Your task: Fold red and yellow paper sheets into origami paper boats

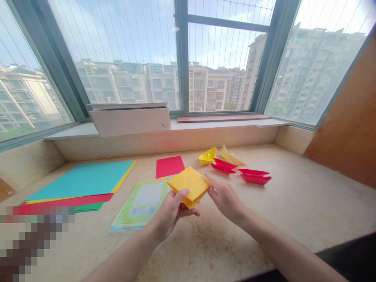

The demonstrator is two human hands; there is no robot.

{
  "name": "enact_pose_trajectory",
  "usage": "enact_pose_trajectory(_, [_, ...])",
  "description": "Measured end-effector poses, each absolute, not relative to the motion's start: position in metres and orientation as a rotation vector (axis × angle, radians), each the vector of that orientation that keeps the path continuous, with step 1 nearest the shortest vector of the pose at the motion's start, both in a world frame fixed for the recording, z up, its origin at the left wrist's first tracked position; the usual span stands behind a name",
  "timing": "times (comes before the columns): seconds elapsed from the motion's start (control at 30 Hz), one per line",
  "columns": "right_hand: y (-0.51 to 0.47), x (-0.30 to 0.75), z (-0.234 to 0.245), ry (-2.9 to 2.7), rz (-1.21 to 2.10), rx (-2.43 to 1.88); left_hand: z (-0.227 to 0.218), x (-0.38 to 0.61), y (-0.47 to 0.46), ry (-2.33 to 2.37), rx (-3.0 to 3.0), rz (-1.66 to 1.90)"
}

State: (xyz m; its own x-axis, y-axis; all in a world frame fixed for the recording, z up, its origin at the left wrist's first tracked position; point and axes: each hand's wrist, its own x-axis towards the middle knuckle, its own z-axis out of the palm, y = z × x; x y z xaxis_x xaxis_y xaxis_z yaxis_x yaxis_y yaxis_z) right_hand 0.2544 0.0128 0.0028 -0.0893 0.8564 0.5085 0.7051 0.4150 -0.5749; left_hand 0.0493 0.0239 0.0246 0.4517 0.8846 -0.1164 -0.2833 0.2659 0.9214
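Observation:
A folded yellow paper [190, 183], diamond-shaped with several layers at its lower corner, is held up above the counter. My left hand [173, 211] grips it from the lower left, thumb on top and fingers underneath. At the paper's right corner, my right hand [225, 197] pinches the edge between thumb and fingers. Beyond it lie folded paper boats: a yellow boat [207, 156], a pale yellow boat [232, 157], a red boat [223, 166] and another red boat [255, 177].
Large coloured sheets [85, 178] are stacked at the left. Smaller red paper [170, 166] and a clear packet with a green label [143, 203] lie nearer the hands. A white box [131, 120] stands on the window ledge [199, 124]. The lower left corner is pixelated.

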Motion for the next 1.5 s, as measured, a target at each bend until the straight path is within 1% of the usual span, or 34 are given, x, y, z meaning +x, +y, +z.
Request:
enact_pose_trajectory(0.13, [0.012,0.257,0.003,-1.796,0.149,-1.257,0.025,0.049,0.025,0.681,0.991,0.899])
enact_pose_trajectory(0.23, [0.015,0.258,0.002,-1.672,0.168,-1.195,0.023,0.049,0.024,0.633,1.018,0.895])
enact_pose_trajectory(0.3, [0.018,0.257,0.002,-1.560,0.265,-1.150,0.022,0.049,0.024,0.622,1.050,0.870])
enact_pose_trajectory(0.4, [0.020,0.254,0.004,-1.467,0.500,-1.044,0.020,0.047,0.023,0.618,1.101,0.842])
enact_pose_trajectory(0.47, [0.018,0.253,0.006,-1.451,0.572,-0.998,0.020,0.046,0.023,0.600,1.127,0.823])
enact_pose_trajectory(0.53, [0.016,0.254,0.007,-1.448,0.530,-0.993,0.019,0.045,0.022,0.567,1.149,0.789])
enact_pose_trajectory(0.73, [0.011,0.257,0.003,-1.503,0.266,-1.082,0.018,0.042,0.024,0.480,1.189,0.739])
enact_pose_trajectory(1.03, [0.002,0.277,0.015,-1.748,0.304,-0.983,0.022,0.029,0.032,0.407,1.297,0.623])
enact_pose_trajectory(1.1, [0.000,0.282,0.022,-1.819,0.340,-0.971,0.020,0.027,0.035,0.422,1.305,0.635])
enact_pose_trajectory(1.2, [-0.002,0.283,0.029,-1.941,0.493,-0.912,0.016,0.026,0.042,0.468,1.314,0.674])
enact_pose_trajectory(1.33, [0.003,0.275,0.025,-1.845,0.708,-0.842,0.013,0.026,0.045,0.483,1.367,0.667])
enact_pose_trajectory(1.5, [0.006,0.267,0.018,-1.757,0.736,-0.915,0.017,0.028,0.040,0.493,1.396,0.627])
